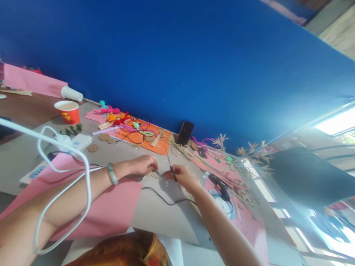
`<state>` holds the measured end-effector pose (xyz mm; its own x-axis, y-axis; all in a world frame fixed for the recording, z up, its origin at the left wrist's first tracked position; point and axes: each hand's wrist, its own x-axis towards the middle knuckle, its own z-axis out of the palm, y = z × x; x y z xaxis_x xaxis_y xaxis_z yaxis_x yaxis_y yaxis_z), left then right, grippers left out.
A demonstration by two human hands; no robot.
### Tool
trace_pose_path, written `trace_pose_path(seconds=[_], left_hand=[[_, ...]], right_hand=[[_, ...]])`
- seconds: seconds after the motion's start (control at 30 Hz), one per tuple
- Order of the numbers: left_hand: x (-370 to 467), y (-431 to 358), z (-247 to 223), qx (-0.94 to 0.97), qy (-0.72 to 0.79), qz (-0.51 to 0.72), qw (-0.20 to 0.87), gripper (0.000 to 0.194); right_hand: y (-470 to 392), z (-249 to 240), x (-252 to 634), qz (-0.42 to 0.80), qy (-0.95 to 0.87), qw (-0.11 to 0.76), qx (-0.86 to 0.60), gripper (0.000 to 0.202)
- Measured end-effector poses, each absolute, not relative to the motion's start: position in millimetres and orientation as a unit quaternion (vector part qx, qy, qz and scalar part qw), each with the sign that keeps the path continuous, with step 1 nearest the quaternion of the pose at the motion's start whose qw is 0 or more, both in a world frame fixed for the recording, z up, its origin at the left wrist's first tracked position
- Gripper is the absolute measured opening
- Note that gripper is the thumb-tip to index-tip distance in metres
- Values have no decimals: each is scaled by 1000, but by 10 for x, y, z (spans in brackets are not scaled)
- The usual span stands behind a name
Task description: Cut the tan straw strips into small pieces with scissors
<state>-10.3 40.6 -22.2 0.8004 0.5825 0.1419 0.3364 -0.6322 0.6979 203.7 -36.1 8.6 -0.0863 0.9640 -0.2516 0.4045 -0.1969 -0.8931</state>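
My left hand (144, 165), with a bangle (112, 174) on its wrist, is over the grey table (163, 218), its fingers curled together near thin straw-coloured scraps (151, 175). What it pinches, if anything, is too small to name. Just to the right, my right hand (179, 174) is closed on the dark handles of scissors (172, 171), whose blades point up and away toward an orange sheet (159, 146). A narrow gap separates the two hands.
A phone (185, 133) leans on the blue wall. A red paper cup (68, 112) and power strip (36, 171) are at left. Glue gun (220, 186), tape roll (224, 207) and dried stems are at right. A white cable (88, 184) loops across my left arm.
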Motion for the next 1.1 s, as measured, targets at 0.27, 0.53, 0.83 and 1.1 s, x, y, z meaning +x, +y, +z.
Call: trace_pose_path(seconds=[0.27, 0.53, 0.83, 1.1], left_hand=[[-75, 263, -190, 933, 167, 156, 277, 14], [-49, 274, -268, 936, 119, 124, 307, 7], [-36, 257, -227, 931, 130, 119, 318, 5], [-1, 196, -294, 921, 117, 149, 340, 3]], right_hand=[[-483, 208, 2766, 360, -525, 411, -652, 33], [-719, 168, 3296, 234, -536, 367, -723, 28], [-1047, 159, 3427, 107, -591, 235, -764, 29], [-1162, 41, 3293, 79, -592, 178, -782, 22]])
